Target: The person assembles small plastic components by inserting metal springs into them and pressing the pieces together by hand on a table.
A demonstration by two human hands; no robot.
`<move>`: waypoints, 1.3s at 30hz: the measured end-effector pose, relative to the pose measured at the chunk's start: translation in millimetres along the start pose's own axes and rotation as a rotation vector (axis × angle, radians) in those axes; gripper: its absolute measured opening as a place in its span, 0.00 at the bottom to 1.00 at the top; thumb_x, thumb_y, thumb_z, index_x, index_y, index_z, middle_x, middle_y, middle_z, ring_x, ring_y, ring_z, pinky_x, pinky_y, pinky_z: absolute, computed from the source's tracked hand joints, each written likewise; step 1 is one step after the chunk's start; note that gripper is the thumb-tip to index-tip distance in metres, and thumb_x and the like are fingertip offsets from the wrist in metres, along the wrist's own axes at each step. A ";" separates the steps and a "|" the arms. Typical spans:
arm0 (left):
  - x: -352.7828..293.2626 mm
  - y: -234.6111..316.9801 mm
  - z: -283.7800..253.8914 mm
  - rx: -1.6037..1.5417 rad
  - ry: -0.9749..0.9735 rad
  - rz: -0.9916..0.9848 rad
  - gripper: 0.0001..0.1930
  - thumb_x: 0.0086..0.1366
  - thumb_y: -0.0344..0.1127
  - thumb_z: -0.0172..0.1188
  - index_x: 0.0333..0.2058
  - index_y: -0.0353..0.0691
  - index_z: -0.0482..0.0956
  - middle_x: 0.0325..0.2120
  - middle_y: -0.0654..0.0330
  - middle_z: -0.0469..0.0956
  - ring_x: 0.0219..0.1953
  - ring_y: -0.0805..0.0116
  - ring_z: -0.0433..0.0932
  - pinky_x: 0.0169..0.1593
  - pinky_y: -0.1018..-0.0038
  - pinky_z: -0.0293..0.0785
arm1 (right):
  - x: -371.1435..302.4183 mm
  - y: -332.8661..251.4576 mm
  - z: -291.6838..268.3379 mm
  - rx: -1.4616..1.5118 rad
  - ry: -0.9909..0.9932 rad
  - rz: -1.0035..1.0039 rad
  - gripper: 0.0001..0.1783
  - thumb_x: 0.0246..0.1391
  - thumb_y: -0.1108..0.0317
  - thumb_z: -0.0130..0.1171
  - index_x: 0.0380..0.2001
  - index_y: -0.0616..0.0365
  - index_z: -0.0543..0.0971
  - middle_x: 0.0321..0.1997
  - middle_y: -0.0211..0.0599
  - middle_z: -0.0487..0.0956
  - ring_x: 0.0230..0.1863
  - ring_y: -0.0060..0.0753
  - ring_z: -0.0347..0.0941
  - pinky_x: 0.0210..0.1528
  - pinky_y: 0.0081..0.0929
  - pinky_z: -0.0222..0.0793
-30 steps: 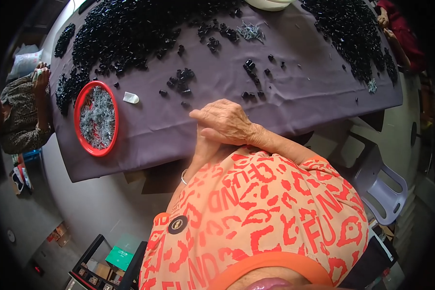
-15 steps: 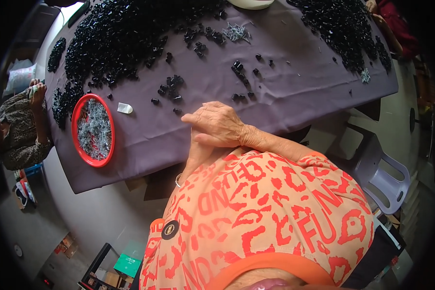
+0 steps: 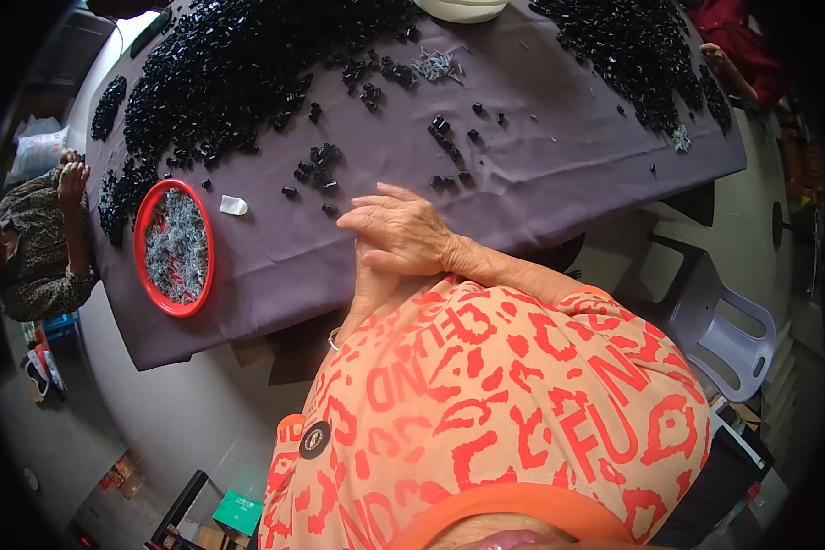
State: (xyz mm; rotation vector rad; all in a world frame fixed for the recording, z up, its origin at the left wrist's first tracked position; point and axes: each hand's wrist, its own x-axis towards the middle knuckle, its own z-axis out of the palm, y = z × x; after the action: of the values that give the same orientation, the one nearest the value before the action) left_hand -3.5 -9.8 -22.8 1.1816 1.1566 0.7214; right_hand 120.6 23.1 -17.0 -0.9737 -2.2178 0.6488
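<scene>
One purple-grey tablecloth [image 3: 275,266] carries mounded black plastic pieces [image 3: 220,73]; tugging it could scatter them. A red oval basket [image 3: 211,247] of grey pins [image 3: 176,252] stands near its edge; a knock could spill these. The right hand [image 3: 396,229], fingers loosely extended, nothing visibly gripped, covers the left hand [image 3: 370,289]; I cannot tell its grip. A loose black piece [image 3: 330,209] lies just beyond; a sweep could lose it.

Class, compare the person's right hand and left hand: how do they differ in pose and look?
The right hand lies on top; the left hand is partly covered beneath it.
The right hand's fingers show, pointing leftward; the left hand's fingers are hidden.
The left wrist wears a pale bracelet; the right wrist shows none.
Both are ungloved and at the near side of the purple-covered table.
</scene>
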 end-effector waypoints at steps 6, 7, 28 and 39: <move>8.1 13.1 2.8 0.143 -0.069 -0.020 0.10 0.64 0.31 0.52 0.42 0.36 0.74 0.30 0.64 0.74 0.32 0.73 0.76 0.36 0.79 0.73 | -2.9 15.4 -41.0 0.002 0.392 -0.064 0.15 0.40 0.72 0.62 0.36 0.54 0.78 0.38 0.35 0.77 0.42 0.40 0.72 0.47 0.36 0.67; 0.3 19.8 6.0 -0.023 0.029 -0.081 0.09 0.64 0.32 0.53 0.40 0.37 0.76 0.27 0.64 0.75 0.27 0.75 0.76 0.31 0.80 0.73 | -5.9 28.8 -57.3 -0.125 0.481 -0.043 0.12 0.41 0.73 0.61 0.33 0.55 0.78 0.36 0.34 0.77 0.38 0.39 0.71 0.44 0.35 0.67; 28.1 14.0 -77.9 0.721 0.541 0.315 0.13 0.58 0.23 0.56 0.43 0.40 0.79 0.25 0.68 0.72 0.24 0.82 0.69 0.27 0.84 0.66 | -78.1 127.9 -148.6 -0.672 0.449 0.550 0.04 0.45 0.71 0.60 0.27 0.52 0.76 0.28 0.30 0.73 0.34 0.36 0.70 0.39 0.34 0.67; 22.7 24.0 -41.5 0.698 0.799 0.503 0.13 0.55 0.19 0.58 0.40 0.38 0.79 0.29 0.62 0.71 0.27 0.73 0.71 0.29 0.77 0.69 | -17.7 107.8 -114.2 -0.554 0.294 0.399 0.09 0.41 0.68 0.64 0.30 0.50 0.77 0.33 0.27 0.73 0.40 0.33 0.68 0.42 0.32 0.62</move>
State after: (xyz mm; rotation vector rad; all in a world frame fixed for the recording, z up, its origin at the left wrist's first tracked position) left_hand -33.0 30.7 -5.3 1.8909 1.8920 1.3032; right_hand 261.0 95.8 -14.3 -1.6959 -1.9816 0.0248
